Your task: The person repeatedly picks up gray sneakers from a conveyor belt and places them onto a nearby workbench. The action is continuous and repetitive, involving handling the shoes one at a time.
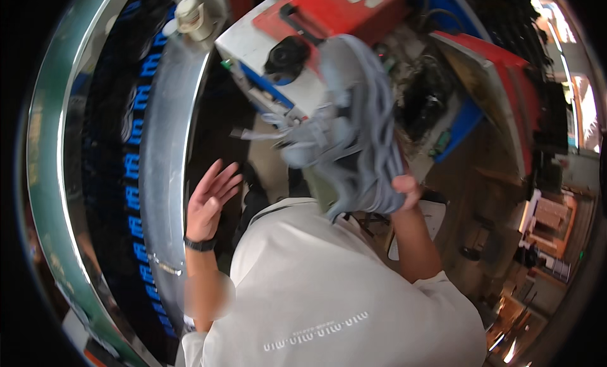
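A grey sneaker (360,120) with pale laces is held up in front of me, its sole side toward the right. My right hand (406,191) grips it at its lower end, with the fingers mostly hidden behind the shoe. Loose lace ends (256,135) hang out to the left of it. To the left, my left hand (214,199) is raised with its fingers apart and nothing in it. It wears a dark wristband and is beside the metal rail, apart from the shoe.
Along the left runs a grey metal rail (167,152) beside a dark strip with blue pieces (134,177). A red and white machine (335,16) stands ahead, with a black round part (286,57) on it. A tilted red panel (506,92) is at the right. A cream-coloured container (193,18) stands far left.
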The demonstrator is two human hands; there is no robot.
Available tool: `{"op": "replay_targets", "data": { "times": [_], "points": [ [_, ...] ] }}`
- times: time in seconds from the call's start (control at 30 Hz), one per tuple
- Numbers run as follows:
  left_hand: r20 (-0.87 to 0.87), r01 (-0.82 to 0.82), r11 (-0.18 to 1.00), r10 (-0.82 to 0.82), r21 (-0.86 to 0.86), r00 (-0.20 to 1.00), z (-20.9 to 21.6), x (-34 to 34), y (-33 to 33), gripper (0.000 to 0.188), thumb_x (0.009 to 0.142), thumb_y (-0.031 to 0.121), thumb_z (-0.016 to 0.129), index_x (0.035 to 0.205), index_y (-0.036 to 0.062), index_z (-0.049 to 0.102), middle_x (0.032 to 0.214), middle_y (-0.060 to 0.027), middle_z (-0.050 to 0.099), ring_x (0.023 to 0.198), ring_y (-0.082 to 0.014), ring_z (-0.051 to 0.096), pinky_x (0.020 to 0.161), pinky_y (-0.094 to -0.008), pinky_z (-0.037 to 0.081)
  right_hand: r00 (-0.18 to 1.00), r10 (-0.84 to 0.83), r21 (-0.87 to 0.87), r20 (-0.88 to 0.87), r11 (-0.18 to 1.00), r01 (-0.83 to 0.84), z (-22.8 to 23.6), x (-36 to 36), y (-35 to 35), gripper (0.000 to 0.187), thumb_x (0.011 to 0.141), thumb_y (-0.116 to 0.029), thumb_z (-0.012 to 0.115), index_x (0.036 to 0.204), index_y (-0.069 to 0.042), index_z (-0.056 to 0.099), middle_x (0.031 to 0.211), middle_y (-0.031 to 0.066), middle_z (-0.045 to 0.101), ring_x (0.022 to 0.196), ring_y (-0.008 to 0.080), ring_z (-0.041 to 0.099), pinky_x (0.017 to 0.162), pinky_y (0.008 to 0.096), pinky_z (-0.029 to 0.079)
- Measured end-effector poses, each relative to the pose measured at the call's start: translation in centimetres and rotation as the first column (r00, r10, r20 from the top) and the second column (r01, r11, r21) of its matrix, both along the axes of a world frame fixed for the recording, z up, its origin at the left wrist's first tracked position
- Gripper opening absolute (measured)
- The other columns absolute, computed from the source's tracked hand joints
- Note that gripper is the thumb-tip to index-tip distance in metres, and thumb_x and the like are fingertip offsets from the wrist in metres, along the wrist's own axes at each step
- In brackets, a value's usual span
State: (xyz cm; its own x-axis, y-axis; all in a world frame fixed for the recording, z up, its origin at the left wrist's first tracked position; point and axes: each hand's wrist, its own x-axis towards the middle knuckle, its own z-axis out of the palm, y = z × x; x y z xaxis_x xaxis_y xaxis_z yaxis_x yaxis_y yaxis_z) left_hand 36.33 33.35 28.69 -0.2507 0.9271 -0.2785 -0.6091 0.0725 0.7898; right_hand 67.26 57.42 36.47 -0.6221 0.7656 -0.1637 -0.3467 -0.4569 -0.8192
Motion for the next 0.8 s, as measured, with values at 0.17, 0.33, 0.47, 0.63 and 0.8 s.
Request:
{"op": "replay_targets", "data": {
  "times": [0.17, 0.33, 0.47, 0.63, 0.8],
  "points": [
    [-0.178, -0.095, 0.961, 0.049, -0.26, 0.983, -2.1, -0.6, -5.9, 0.066, 0.105, 0.026, 0.064, 0.161, 0.0039, 0.037, 0.154, -0.0193, 0.053, 0.138, -0.0301, 0.056, 0.117, -0.0433, 0.042, 0.736, -0.515, 0.165, 0.44, 0.852, 0.497, -1.5, 11.1, 7.3, 0.084, 0.081, -0.02, 0.059, 0.16, -0.001, 0.037, 0.151, 0.016, 0.053, 0.135, 0.0301, 0.055, 0.114, 0.039, 0.043],
    [-0.126, -0.194, 0.889, 0.155, -0.414, 0.98, -3.1, 0.0, -10.2, 0.056, 0.107, 0.022, 0.06, 0.158, 0.0067, 0.042, 0.149, -0.0145, 0.059, 0.131, -0.0235, 0.06, 0.113, -0.0379, 0.044, 0.155, -0.649, 0.57, 0.745, 0.74, 0.358, -6.8, 15.6, 17.3, 0.092, 0.08, -0.037, 0.068, 0.163, -0.013, 0.036, 0.156, 0.0226, 0.046, 0.138, 0.0384, 0.05, 0.114, 0.0445, 0.04],
    [-0.113, -0.203, 0.863, 0.169, -0.463, 0.979, -3.3, 1.2, -9.8, 0.05, 0.109, 0.023, 0.057, 0.155, 0.0072, 0.046, 0.144, -0.0136, 0.063, 0.127, -0.0221, 0.064, 0.107, -0.0356, 0.049, -0.238, -0.442, 0.46, 0.865, 0.887, 0.026, -11.3, 14.1, 19.9, 0.106, 0.081, -0.072, 0.064, 0.168, -0.038, 0.015, 0.159, 0.0392, 0.029, 0.141, 0.0536, 0.044, 0.116, 0.0533, 0.038],
    [-0.09, -0.096, 0.881, 0.06, -0.463, 0.994, -3.8, 2.1, -5.1, 0.05, 0.107, 0.026, 0.061, 0.152, 0.0068, 0.05, 0.138, -0.0124, 0.067, 0.122, -0.0216, 0.066, 0.106, -0.0351, 0.051, -0.331, -0.439, 0.416, 0.835, 0.898, -0.142, -10.9, 12.0, 19.5, 0.102, 0.088, -0.078, 0.056, 0.169, -0.03, 0.016, 0.158, 0.0344, 0.032, 0.137, 0.0509, 0.047, 0.114, 0.0535, 0.039],
    [-0.198, -0.109, 0.864, 0.011, -0.491, 0.98, -4.5, 1.5, -4.2, 0.045, 0.106, 0.027, 0.064, 0.146, 0.0076, 0.056, 0.132, -0.0098, 0.07, 0.119, -0.019, 0.068, 0.103, -0.0347, 0.051, 0.247, -0.797, 0.83, 0.551, 0.493, -0.259, -8.1, 17.0, 7.1, 0.034, 0.106, -0.031, 0.06, 0.131, -0.009, 0.064, 0.124, 0.0178, 0.068, 0.103, 0.0329, 0.069, 0.09, 0.0458, 0.054]
  ]
}}
